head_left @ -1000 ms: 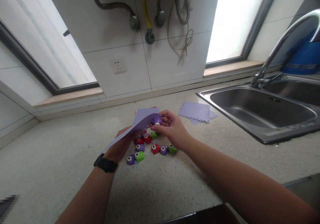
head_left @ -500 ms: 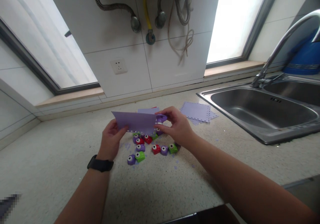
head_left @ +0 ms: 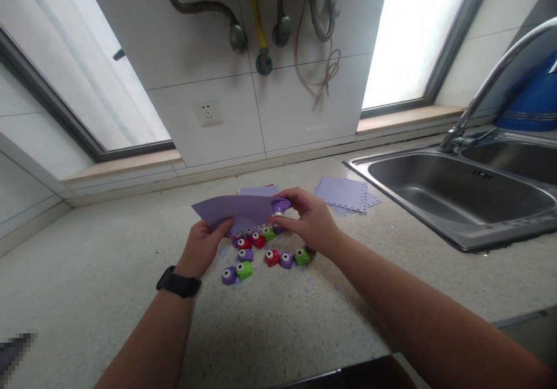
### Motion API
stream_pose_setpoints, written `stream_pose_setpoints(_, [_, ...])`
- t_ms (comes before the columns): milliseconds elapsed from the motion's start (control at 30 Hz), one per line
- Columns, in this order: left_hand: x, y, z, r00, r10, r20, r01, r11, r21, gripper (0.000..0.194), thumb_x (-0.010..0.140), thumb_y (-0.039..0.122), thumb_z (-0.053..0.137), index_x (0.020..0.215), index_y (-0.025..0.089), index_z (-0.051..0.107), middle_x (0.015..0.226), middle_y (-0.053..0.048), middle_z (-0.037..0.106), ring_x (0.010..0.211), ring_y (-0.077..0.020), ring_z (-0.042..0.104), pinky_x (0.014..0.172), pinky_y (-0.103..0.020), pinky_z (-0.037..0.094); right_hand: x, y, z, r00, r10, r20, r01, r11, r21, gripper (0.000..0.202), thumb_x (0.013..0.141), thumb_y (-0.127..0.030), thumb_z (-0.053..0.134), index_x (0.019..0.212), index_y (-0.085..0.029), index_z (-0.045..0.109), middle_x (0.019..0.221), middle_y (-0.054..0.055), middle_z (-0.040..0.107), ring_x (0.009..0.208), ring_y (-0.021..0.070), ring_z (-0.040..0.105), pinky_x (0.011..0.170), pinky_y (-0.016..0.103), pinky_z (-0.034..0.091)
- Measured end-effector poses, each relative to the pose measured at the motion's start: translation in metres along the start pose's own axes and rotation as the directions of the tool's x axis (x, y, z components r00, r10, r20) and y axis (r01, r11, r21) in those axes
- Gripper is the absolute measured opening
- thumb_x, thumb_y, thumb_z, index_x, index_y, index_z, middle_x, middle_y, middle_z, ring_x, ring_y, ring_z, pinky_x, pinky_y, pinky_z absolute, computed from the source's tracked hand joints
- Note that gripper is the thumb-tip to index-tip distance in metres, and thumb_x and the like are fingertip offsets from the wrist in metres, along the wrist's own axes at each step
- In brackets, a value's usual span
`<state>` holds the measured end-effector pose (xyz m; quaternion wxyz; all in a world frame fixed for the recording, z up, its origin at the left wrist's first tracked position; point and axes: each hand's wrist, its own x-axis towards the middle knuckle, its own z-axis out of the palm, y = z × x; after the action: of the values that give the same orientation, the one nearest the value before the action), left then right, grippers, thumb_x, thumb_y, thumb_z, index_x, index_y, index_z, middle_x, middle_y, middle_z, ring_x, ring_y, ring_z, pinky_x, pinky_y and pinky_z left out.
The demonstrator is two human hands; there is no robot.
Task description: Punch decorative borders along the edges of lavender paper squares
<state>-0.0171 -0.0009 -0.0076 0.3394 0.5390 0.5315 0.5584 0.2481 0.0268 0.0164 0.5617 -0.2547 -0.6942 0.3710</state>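
Observation:
My left hand [head_left: 206, 244] pinches a sheet of purple paper [head_left: 243, 210] by its lower left part, thumb on the near side. A row of punched holes runs along the sheet's lower edge. At the sheet's right end, my right hand [head_left: 307, 218] is closed on a purple craft punch [head_left: 279, 206], with the paper's edge at it. Below the paper, several small punches lie on the counter, among them a red punch [head_left: 272, 257], a green punch [head_left: 301, 256] and a purple punch [head_left: 229, 275]. The sheet hides some of those behind.
Purple sheets with punched edges [head_left: 342, 193] lie back right, beside the steel sink [head_left: 418, 195] and its faucet [head_left: 478, 90]. Another paper stack [head_left: 259, 190] sits behind my hands. Small paper scraps dot the counter [head_left: 108, 261]. A wall socket [head_left: 208, 112] and pipes are above.
The paper has bent and its left end has tipped lower. My left hand has shifted a little to the right along it. My right hand keeps its grip on the punch.

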Motion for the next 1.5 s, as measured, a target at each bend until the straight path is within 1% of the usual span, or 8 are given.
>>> stream_pose_setpoints(200, [-0.006,0.007,0.004,0.998,-0.056,0.032,0.058,0.996,-0.065,0.045,0.071,0.047,0.090,0.097,0.011,0.079,0.080,-0.008,0.080,0.050,-0.0171,0.065,0.050,-0.030,0.056,0.008,0.009,-0.004,0.975,0.223,-0.014,-0.212,0.942,0.261,0.050,0.063,-0.029,0.097,0.107,-0.024,0.075,0.089,0.000,0.071,0.076,0.0154,0.063,0.076,0.037,0.056])
stream_pose_setpoints(333, [-0.007,0.004,0.002,0.996,-0.049,0.073,0.058,0.990,-0.129,0.033,0.075,0.043,0.088,0.086,0.014,0.075,0.067,-0.004,0.074,0.040,-0.0132,0.056,0.040,-0.026,0.050,0.012,0.014,-0.007,0.935,0.347,0.076,-0.347,0.843,0.411,0.041,0.071,-0.042,0.093,0.106,-0.026,0.077,0.086,-0.001,0.070,0.067,0.0121,0.054,0.062,0.030,0.049])
stream_pose_setpoints(433, [-0.006,0.000,-0.001,0.995,-0.035,0.089,0.050,0.984,-0.170,0.031,0.077,0.042,0.087,0.088,0.015,0.075,0.068,-0.003,0.074,0.041,-0.0141,0.057,0.037,-0.026,0.048,0.013,0.016,-0.008,0.905,0.411,0.113,-0.414,0.786,0.459,0.044,0.070,-0.053,0.091,0.103,-0.026,0.077,0.085,0.001,0.069,0.064,0.0121,0.049,0.053,0.027,0.043])
stream_pose_setpoints(633, [-0.006,-0.002,-0.004,0.991,-0.054,0.127,0.079,0.975,-0.206,0.029,0.080,0.042,0.085,0.087,0.016,0.075,0.063,-0.003,0.073,0.037,-0.0127,0.054,0.036,-0.024,0.046,0.014,0.015,-0.008,0.891,0.421,0.171,-0.452,0.780,0.434,0.041,0.074,-0.056,0.088,0.096,-0.024,0.077,0.092,0.004,0.071,0.073,0.0148,0.057,0.062,0.029,0.049])
stream_pose_setpoints(800, [-0.006,0.002,-0.003,0.992,-0.077,0.097,0.097,0.970,-0.222,0.029,0.079,0.042,0.086,0.084,0.016,0.076,0.060,-0.002,0.072,0.037,-0.0127,0.054,0.033,-0.023,0.043,0.014,0.017,-0.010,0.876,0.435,0.208,-0.481,0.756,0.443,0.040,0.077,-0.055,0.086,0.099,-0.023,0.077,0.091,0.004,0.071,0.074,0.0149,0.058,0.067,0.030,0.050])
stream_pose_setpoints(1133, [-0.006,0.003,-0.001,0.994,-0.082,0.074,0.098,0.964,-0.246,0.029,0.077,0.043,0.086,0.084,0.016,0.077,0.060,-0.002,0.070,0.037,-0.0130,0.053,0.031,-0.023,0.043,0.013,0.020,-0.011,0.868,0.456,0.195,-0.495,0.767,0.409,0.038,0.079,-0.055,0.085,0.096,-0.022,0.075,0.088,0.004,0.069,0.071,0.0146,0.055,0.062,0.030,0.047])
stream_pose_setpoints(1367, [-0.005,0.006,0.000,0.996,-0.075,0.054,0.086,0.969,-0.234,0.031,0.075,0.044,0.086,0.081,0.015,0.076,0.057,-0.002,0.069,0.035,-0.0135,0.052,0.031,-0.024,0.043,0.012,0.022,-0.012,0.847,0.491,0.205,-0.531,0.759,0.377,0.038,0.078,-0.055,0.085,0.093,-0.022,0.073,0.087,0.004,0.068,0.064,0.0125,0.048,0.051,0.026,0.041])
stream_pose_setpoints(1500, [-0.005,0.006,0.000,0.996,-0.065,0.053,0.076,0.971,-0.228,0.031,0.074,0.043,0.087,0.080,0.015,0.075,0.058,-0.003,0.070,0.036,-0.0137,0.053,0.032,-0.024,0.045,0.011,0.022,-0.011,0.849,0.481,0.220,-0.529,0.755,0.387,0.037,0.080,-0.052,0.085,0.094,-0.021,0.072,0.087,0.003,0.067,0.068,0.0125,0.052,0.056,0.026,0.045])
